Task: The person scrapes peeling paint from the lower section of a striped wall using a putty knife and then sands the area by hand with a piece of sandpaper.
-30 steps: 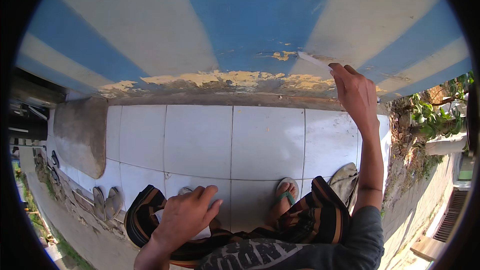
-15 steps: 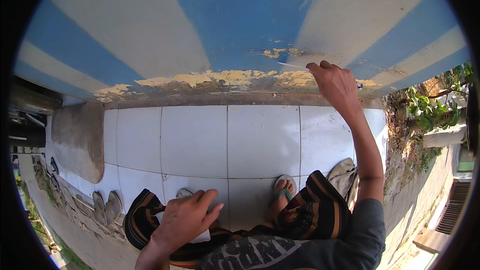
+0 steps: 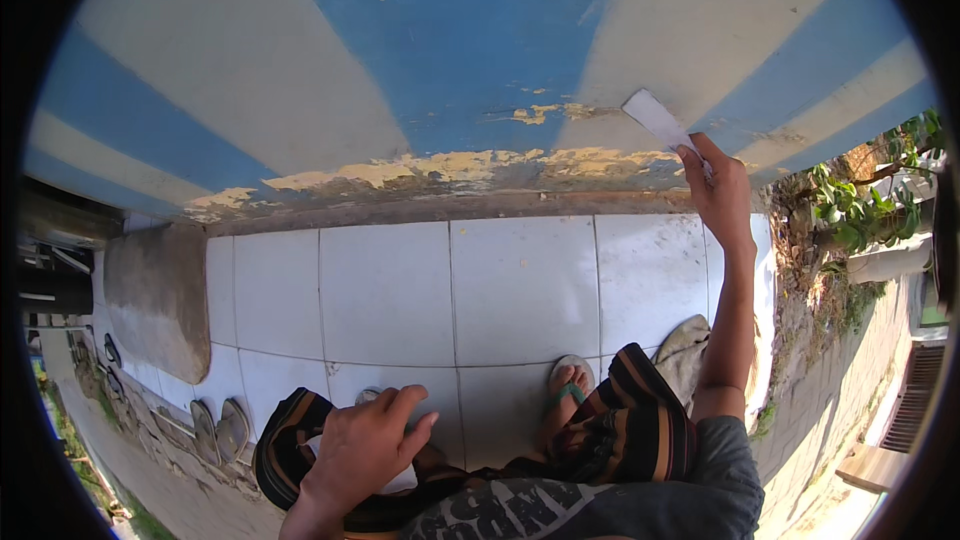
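My right hand (image 3: 724,190) grips a scraper (image 3: 656,118) with a flat whitish blade. Its broad face is turned toward me, and its tip points up and left over the cream stripe of the painted wall (image 3: 490,30). Below and left of the blade, a band of peeling paint (image 3: 400,168) runs along the wall's foot, with a smaller flaked patch (image 3: 540,114) above it. My left hand (image 3: 365,445) hovers over my lap, thumb and index finger apart, with nothing seen in it. A white piece (image 3: 402,481) shows under it against my striped brown-and-black cloth (image 3: 640,420).
White floor tiles (image 3: 390,290) lie between me and the wall. A grey-brown mat (image 3: 155,290) is at the left, with a pair of sandals (image 3: 220,430) nearer. A crumpled cloth (image 3: 683,345) lies by my right knee. Leafy plants (image 3: 850,215) grow at the right edge.
My right hand has moved right and slightly down along the wall, turning the scraper from edge-on to showing its flat face. My left hand has barely moved.
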{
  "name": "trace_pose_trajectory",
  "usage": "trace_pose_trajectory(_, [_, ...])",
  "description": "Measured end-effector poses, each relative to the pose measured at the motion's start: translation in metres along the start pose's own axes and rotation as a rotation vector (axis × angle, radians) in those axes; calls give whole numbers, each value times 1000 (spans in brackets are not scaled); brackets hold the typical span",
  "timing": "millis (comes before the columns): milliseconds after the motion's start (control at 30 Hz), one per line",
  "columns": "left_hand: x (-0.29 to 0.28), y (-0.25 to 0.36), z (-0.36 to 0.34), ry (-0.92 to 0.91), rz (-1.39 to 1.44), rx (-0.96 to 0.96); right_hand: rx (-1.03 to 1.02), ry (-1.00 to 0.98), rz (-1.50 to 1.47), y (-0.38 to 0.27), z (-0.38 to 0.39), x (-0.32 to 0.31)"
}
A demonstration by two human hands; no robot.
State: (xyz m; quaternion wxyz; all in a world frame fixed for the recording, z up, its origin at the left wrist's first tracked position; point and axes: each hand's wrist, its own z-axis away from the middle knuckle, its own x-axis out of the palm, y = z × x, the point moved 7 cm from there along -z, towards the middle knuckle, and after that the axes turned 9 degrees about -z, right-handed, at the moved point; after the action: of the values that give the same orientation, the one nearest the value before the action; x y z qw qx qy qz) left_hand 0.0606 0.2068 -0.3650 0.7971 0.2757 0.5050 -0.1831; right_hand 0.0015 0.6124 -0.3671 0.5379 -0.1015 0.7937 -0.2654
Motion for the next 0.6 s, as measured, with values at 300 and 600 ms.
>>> trace_pose_trajectory(300, [-3,6,-9,11,-4,4,-80,90,-57,-2,4,17])
trace_pose_trajectory(600, [9,-10,-15,17,24,-99,181,238,-1003,63,70,84])
